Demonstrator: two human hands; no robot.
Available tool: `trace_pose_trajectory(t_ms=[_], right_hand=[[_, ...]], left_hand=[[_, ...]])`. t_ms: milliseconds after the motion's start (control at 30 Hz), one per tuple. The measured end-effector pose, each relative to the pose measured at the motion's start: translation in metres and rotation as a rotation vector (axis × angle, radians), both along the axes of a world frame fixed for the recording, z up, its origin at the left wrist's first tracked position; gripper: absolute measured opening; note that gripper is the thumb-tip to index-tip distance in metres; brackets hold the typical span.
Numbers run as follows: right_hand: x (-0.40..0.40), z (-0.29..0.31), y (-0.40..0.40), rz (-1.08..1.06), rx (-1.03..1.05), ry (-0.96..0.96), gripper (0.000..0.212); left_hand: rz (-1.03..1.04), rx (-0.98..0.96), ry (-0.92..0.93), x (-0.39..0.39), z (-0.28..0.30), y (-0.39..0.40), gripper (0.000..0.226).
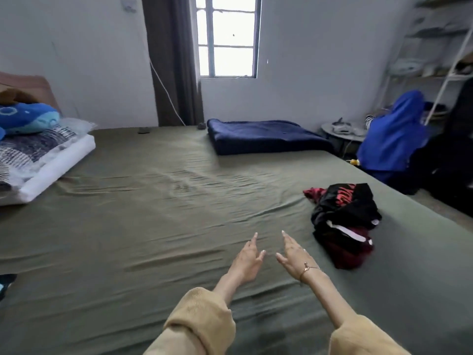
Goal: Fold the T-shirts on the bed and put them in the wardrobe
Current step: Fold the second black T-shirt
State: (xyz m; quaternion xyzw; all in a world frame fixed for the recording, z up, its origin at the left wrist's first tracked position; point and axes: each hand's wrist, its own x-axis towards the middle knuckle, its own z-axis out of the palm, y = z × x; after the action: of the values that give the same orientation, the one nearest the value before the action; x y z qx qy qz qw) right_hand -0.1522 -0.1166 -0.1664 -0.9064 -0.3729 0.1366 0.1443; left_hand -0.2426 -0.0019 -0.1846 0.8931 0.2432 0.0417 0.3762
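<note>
Your left hand (247, 257) and right hand (294, 254) hovered side by side over the olive bed sheet (153, 213), fingers straight, holding nothing. The crumpled pile of T-shirts (344, 221), black and dark red, lay just to your right, near the bed's edge. Folding hadn't started, by my read; next you'd need to pull one shirt free and spread it flat. Red lettering showed on the black shirt, unreadable.

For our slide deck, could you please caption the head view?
Both open hands, left hand and right hand, reach over the green bed beside crumpled T-shirts.
</note>
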Motion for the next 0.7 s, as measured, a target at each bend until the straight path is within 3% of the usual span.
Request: trace_pose_trajectory(t_ms=[167, 333, 533, 700], right_hand=[[0.061, 0.000, -0.064, -0.203, -0.002, -0.084, 0.068], [0.096, -0.008, -0.095, -0.373, 0.017, -0.055, 0.042], [0.118, -0.021, -0.108, -0.325, 0.092, 0.080, 0.044], [0.125, -0.029, -0.115, -0.324, 0.152, 0.136, 0.048]], left_hand=[[-0.088, -0.101, -0.005, 0.071, -0.007, -0.058, 0.062], [-0.069, -0.260, -0.023, 0.112, -0.011, -0.087, 0.047], [-0.036, -0.486, -0.052, 0.156, -0.001, -0.101, 0.036], [0.096, -0.710, -0.086, 0.173, -0.001, -0.109, 0.040]])
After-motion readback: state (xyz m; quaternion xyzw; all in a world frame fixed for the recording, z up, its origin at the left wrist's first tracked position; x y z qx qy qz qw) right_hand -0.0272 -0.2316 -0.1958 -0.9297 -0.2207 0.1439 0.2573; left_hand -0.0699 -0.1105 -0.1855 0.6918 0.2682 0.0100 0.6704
